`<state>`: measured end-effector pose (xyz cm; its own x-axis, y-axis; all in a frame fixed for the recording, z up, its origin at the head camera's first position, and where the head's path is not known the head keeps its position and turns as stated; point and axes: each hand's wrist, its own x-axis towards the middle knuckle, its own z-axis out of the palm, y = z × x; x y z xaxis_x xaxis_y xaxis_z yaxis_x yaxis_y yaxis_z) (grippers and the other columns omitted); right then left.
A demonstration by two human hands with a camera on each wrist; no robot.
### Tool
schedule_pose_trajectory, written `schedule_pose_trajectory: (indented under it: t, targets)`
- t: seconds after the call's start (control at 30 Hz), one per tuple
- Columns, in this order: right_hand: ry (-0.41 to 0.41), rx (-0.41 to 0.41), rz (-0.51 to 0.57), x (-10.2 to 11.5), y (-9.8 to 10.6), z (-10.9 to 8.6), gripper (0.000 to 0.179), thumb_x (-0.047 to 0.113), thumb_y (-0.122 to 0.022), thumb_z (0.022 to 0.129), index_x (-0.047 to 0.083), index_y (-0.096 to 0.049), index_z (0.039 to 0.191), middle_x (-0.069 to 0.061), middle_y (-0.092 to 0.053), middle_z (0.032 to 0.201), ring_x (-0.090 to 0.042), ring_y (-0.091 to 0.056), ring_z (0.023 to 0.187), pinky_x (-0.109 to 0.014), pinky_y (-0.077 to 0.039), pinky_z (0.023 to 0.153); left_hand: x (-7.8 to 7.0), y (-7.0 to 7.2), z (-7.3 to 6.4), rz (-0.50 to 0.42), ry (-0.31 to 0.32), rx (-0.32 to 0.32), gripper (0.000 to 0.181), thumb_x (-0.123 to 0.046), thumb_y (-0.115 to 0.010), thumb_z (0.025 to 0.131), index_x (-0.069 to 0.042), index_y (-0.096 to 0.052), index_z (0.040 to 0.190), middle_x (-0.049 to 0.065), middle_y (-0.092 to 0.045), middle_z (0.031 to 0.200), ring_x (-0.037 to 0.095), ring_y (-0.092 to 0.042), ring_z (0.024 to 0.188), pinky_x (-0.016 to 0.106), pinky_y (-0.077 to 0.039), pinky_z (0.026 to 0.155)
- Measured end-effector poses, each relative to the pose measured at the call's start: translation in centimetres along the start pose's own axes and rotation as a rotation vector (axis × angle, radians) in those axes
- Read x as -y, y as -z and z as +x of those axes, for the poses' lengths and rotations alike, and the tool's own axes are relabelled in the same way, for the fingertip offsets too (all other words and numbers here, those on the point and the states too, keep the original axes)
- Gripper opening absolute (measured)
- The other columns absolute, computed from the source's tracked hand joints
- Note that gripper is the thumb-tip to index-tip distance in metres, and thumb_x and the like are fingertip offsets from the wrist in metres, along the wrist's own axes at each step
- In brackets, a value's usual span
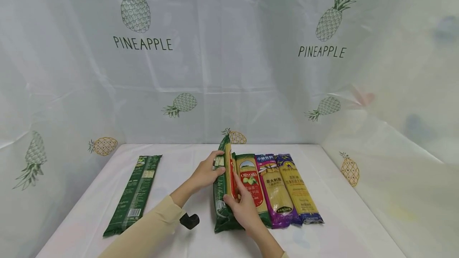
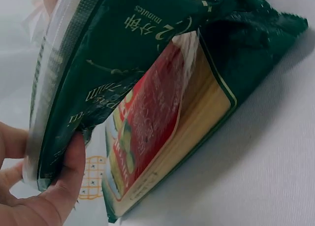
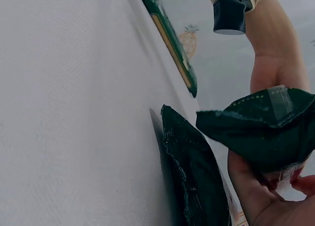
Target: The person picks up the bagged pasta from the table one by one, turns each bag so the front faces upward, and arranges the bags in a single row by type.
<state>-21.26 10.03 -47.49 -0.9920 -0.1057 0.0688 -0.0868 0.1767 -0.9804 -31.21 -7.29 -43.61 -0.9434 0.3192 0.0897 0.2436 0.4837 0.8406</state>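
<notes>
Both hands hold a green spaghetti packet (image 1: 220, 194), tipped up on its long edge. My left hand (image 1: 207, 173) pinches its upper part, with the thumb on the near side. Lower down, my right hand (image 1: 244, 208) grips the right side of the packet. In the right wrist view the packet's green end (image 3: 266, 132) hangs over the right thumb. Just right of it lies an Olivoila spaghetti packet (image 1: 252, 180) with a red label, partly covered by the right hand. The left wrist view shows a red-labelled packet (image 2: 157, 108) close under the held one.
Further right lie a purple pasta packet (image 1: 276, 190) and a blue and yellow one (image 1: 295, 186), side by side. A green packet (image 1: 136, 194) lies face down at the left on the white table (image 1: 344, 218). A plastic curtain (image 1: 229, 51) printed with pineapples hangs behind.
</notes>
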Motion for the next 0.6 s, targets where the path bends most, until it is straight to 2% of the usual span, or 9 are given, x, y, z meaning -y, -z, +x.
schedule_pose_trajectory:
  t: [0.1, 0.2, 0.27, 0.37, 0.5, 0.6]
  targets:
    - [-0.025, 0.014, -0.028, 0.3, 0.1, -0.1, 0.083, 0.029, -0.070, 0.104, 0.025, -0.024, 0.172, -0.019, -0.058, 0.144, -0.026, -0.062, 0.114, -0.045, -0.058, 0.094, -0.2, 0.1, -0.1, -0.047, 0.031, -0.003, 0.057, -0.020, -0.066, 0.107, -0.025, -0.045, 0.159, 0.023, -0.055, 0.151, 0.044, -0.056, 0.135, 0.063, -0.051, 0.100]
    - [-0.069, 0.045, -0.022, 0.6, 0.4, -0.1, 0.081, 0.040, -0.066, 0.106, 0.028, -0.021, 0.172, -0.020, -0.053, 0.148, -0.032, -0.058, 0.120, -0.051, -0.056, 0.093, -0.2, 0.2, -0.2, -0.090, 0.052, -0.014, 0.055, -0.017, -0.066, 0.107, -0.024, -0.046, 0.158, 0.023, -0.056, 0.148, 0.040, -0.058, 0.130, 0.058, -0.054, 0.094]
    - [-0.104, 0.077, 0.013, 0.7, 0.7, -0.1, 0.078, 0.047, -0.060, 0.107, 0.032, -0.018, 0.172, -0.022, -0.044, 0.159, -0.036, -0.054, 0.128, -0.056, -0.054, 0.093, -0.2, 0.3, -0.2, -0.127, 0.065, -0.018, 0.055, -0.016, -0.065, 0.107, -0.024, -0.046, 0.158, 0.022, -0.058, 0.143, 0.036, -0.062, 0.123, 0.053, -0.055, 0.091]
    - [-0.166, 0.151, 0.165, 0.7, 1.1, 0.0, 0.075, 0.050, -0.050, 0.110, 0.037, -0.010, 0.172, -0.022, -0.035, 0.165, -0.033, -0.056, 0.129, -0.054, -0.055, 0.094, -0.2, 0.4, -0.2, -0.201, 0.078, -0.012, 0.055, -0.013, -0.063, 0.107, -0.020, -0.044, 0.159, 0.021, -0.061, 0.135, 0.030, -0.066, 0.113, 0.049, -0.057, 0.088]
    - [-0.210, 0.249, 0.389, 0.3, 1.5, 0.3, 0.074, 0.043, -0.045, 0.113, 0.041, 0.000, 0.172, -0.022, -0.036, 0.164, -0.024, -0.067, 0.116, -0.044, -0.058, 0.095, -0.2, 0.5, -0.1, -0.299, 0.091, 0.004, 0.056, -0.009, -0.057, 0.109, -0.017, -0.039, 0.161, 0.023, -0.060, 0.137, 0.026, -0.070, 0.107, 0.046, -0.060, 0.088]
    - [-0.210, 0.264, 0.439, -0.1, 1.5, 0.4, 0.075, 0.040, -0.048, 0.113, 0.043, -0.001, 0.171, -0.021, -0.034, 0.166, -0.021, -0.067, 0.115, -0.042, -0.057, 0.095, -0.1, 0.5, -0.1, -0.329, 0.095, 0.020, 0.056, -0.007, -0.055, 0.110, -0.018, -0.036, 0.162, 0.024, -0.058, 0.139, 0.026, -0.071, 0.106, 0.045, -0.061, 0.087]
